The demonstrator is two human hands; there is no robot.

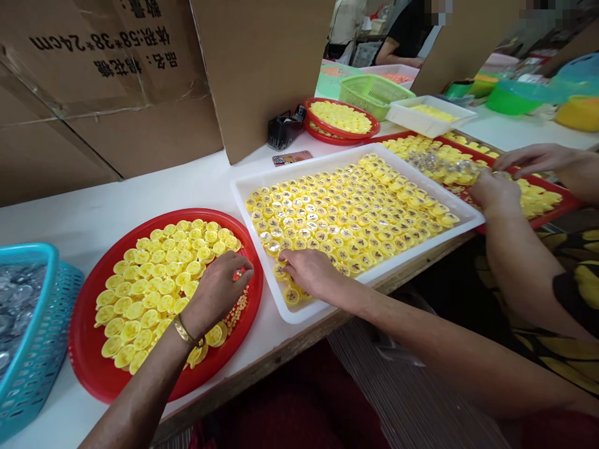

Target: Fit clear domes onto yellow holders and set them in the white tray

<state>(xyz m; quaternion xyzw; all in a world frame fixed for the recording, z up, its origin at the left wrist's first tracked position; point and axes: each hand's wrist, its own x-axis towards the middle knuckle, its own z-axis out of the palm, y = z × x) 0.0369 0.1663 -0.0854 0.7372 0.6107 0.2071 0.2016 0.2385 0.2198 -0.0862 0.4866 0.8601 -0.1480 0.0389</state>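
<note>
My left hand (219,293), with a gold bracelet (185,330) at its wrist, hovers over the right side of a round red tray (88,368). Its fingers curl in, and a bit of red and orange shows between them; I cannot make out what it is. Small yellow cup-shaped pieces (150,293) fill most of this tray, with tiny pale bits (236,315) scattered beside them. At the near left corner of a white tray (299,315), my right hand (313,272) has its fingers closed at a small yellow piece (279,272). Rows of yellow pieces with printed discs (337,218) lie there.
A blue basket (42,349) of clear plastic pieces stands at the left. Cardboard (103,93) walls the back. A co-worker's hands (498,193) are over another red tray (556,209) at right. Behind stand a tape dispenser (284,130) and a green basket (369,93).
</note>
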